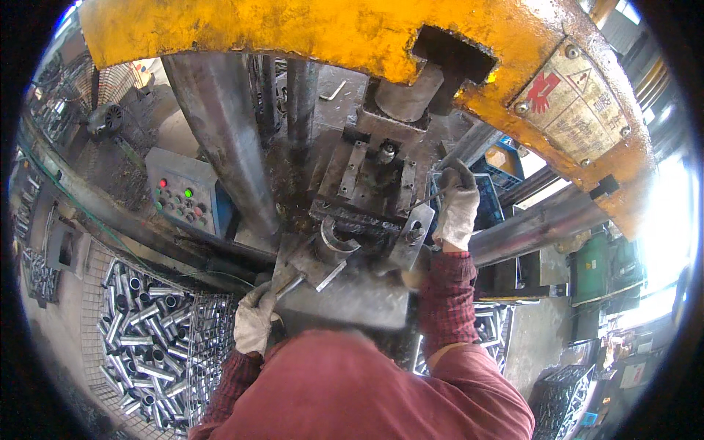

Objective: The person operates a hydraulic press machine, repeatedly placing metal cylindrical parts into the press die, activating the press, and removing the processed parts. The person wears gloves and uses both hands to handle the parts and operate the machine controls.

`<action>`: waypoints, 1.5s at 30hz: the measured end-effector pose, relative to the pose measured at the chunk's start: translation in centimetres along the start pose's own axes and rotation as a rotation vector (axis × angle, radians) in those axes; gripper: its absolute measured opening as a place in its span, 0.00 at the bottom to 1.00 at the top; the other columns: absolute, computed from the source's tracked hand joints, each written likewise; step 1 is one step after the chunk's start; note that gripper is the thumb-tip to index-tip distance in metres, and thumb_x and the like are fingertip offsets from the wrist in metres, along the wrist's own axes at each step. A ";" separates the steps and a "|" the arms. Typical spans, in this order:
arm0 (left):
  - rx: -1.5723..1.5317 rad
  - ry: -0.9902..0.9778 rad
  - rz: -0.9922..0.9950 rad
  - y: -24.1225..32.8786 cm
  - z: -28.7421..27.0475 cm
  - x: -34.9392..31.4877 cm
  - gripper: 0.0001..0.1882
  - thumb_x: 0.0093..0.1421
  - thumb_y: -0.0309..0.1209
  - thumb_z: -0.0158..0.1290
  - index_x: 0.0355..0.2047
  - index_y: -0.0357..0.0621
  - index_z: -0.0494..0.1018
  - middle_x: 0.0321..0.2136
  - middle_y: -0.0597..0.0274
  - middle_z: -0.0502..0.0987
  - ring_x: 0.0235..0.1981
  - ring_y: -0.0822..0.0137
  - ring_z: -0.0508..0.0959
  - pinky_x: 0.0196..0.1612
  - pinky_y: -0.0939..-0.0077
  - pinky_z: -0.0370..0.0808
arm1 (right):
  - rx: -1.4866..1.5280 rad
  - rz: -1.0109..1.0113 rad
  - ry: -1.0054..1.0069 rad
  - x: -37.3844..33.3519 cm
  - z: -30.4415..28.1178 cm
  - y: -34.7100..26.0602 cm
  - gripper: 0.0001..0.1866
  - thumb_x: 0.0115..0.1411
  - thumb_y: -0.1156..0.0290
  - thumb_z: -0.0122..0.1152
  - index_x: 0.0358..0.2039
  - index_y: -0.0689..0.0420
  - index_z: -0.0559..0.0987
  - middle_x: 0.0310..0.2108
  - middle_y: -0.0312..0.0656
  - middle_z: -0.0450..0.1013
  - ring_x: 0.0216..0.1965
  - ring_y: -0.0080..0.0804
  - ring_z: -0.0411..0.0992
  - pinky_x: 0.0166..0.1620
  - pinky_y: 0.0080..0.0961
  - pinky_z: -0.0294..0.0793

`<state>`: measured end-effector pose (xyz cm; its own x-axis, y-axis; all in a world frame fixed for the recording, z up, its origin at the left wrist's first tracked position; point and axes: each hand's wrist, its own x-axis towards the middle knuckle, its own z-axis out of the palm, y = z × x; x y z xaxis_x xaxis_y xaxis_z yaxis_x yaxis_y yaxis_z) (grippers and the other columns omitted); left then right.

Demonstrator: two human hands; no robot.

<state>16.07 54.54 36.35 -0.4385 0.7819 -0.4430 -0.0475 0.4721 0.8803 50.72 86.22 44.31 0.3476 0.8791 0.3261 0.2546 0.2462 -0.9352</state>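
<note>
My left hand, in a pale work glove, is closed at the near end of a short metal rod. The rod runs to a metal block with a half-round cradle on the press bench. My gloved right hand is raised beside the press, its fingers curled around a thin metal rod that points left toward the die. Below this hand stands an angled steel plate with a bolt. Ahead, the press die sits under the ram, a round pin showing in it.
A yellow press frame arches overhead, with thick steel columns on both sides. At left are a control box with lit buttons and a wire basket of cut metal tubes. Blue crates stand behind my right hand.
</note>
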 end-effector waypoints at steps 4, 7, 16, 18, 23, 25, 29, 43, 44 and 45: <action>0.031 0.038 0.104 -1.6 0.2 0.5 0.22 0.78 0.39 0.61 0.62 0.36 0.85 0.48 0.56 0.90 0.42 0.70 0.86 0.42 0.73 0.83 | 0.411 0.045 0.007 -0.4 1.1 1.5 0.16 0.81 0.67 0.63 0.63 0.60 0.86 0.45 0.36 0.85 0.42 0.25 0.79 0.50 0.25 0.79; 0.045 0.027 0.116 -2.3 0.2 1.0 0.22 0.77 0.39 0.61 0.62 0.36 0.85 0.49 0.56 0.90 0.44 0.69 0.87 0.43 0.72 0.84 | 0.472 0.006 -0.431 1.9 0.0 1.3 0.24 0.74 0.61 0.72 0.64 0.61 0.84 0.48 0.39 0.86 0.44 0.26 0.81 0.46 0.23 0.80; 0.010 -0.003 0.018 -0.4 1.3 1.0 0.24 0.77 0.40 0.61 0.63 0.35 0.84 0.49 0.53 0.89 0.40 0.69 0.86 0.41 0.72 0.84 | 0.161 -0.029 -0.337 2.2 1.0 -0.2 0.30 0.74 0.49 0.65 0.61 0.64 0.85 0.52 0.49 0.85 0.51 0.40 0.84 0.54 0.37 0.86; -0.004 -0.028 0.105 -0.4 1.4 1.1 0.24 0.77 0.40 0.61 0.64 0.35 0.84 0.49 0.53 0.89 0.39 0.69 0.86 0.40 0.72 0.84 | 0.609 0.258 -0.046 1.0 1.7 -0.1 0.34 0.83 0.40 0.52 0.60 0.63 0.84 0.48 0.47 0.84 0.47 0.38 0.83 0.50 0.39 0.87; 0.021 0.024 0.062 -0.3 1.3 1.0 0.23 0.76 0.39 0.61 0.63 0.35 0.84 0.49 0.54 0.89 0.36 0.71 0.85 0.38 0.73 0.82 | 0.851 0.428 0.183 1.1 2.1 2.4 0.36 0.82 0.35 0.53 0.57 0.61 0.83 0.49 0.46 0.83 0.49 0.36 0.82 0.51 0.37 0.87; 0.005 0.036 0.041 -0.2 1.3 0.9 0.23 0.76 0.39 0.60 0.63 0.35 0.84 0.49 0.54 0.89 0.35 0.71 0.85 0.38 0.73 0.82 | 0.762 0.307 0.002 2.8 1.9 4.1 0.33 0.82 0.37 0.54 0.56 0.60 0.83 0.48 0.46 0.83 0.48 0.33 0.82 0.51 0.36 0.87; 0.031 0.044 -0.008 -0.5 1.3 1.0 0.23 0.76 0.38 0.60 0.63 0.35 0.84 0.49 0.52 0.90 0.37 0.69 0.86 0.40 0.72 0.83 | 0.835 0.317 -0.778 8.2 0.0 6.2 0.20 0.82 0.51 0.60 0.51 0.57 0.85 0.40 0.43 0.83 0.38 0.34 0.82 0.45 0.34 0.86; -0.057 0.183 0.029 -2.8 -1.8 1.2 0.24 0.78 0.44 0.63 0.63 0.36 0.85 0.49 0.55 0.89 0.46 0.69 0.85 0.50 0.71 0.82 | -1.497 -1.170 -0.877 6.4 -0.7 -5.9 0.11 0.71 0.70 0.61 0.46 0.58 0.88 0.40 0.50 0.86 0.46 0.51 0.87 0.46 0.46 0.87; -0.027 0.190 0.048 -2.6 -1.6 1.3 0.24 0.78 0.44 0.63 0.62 0.36 0.85 0.49 0.56 0.89 0.45 0.70 0.85 0.49 0.71 0.81 | -1.475 -1.151 -0.851 6.8 -0.6 -6.6 0.11 0.71 0.70 0.61 0.46 0.58 0.88 0.40 0.50 0.86 0.45 0.50 0.87 0.46 0.46 0.87; 0.031 0.198 0.051 -2.4 -1.5 1.3 0.25 0.78 0.44 0.63 0.62 0.37 0.85 0.49 0.57 0.89 0.45 0.71 0.84 0.49 0.72 0.81 | -1.408 -1.175 -0.842 7.0 -0.8 -7.0 0.11 0.72 0.70 0.60 0.46 0.58 0.88 0.39 0.50 0.85 0.45 0.49 0.87 0.46 0.46 0.87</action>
<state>14.27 53.77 33.90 -0.6079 0.7111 -0.3532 0.0057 0.4487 0.8937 52.08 90.31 53.25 -0.8004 0.5970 0.0548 0.5342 0.6687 0.5171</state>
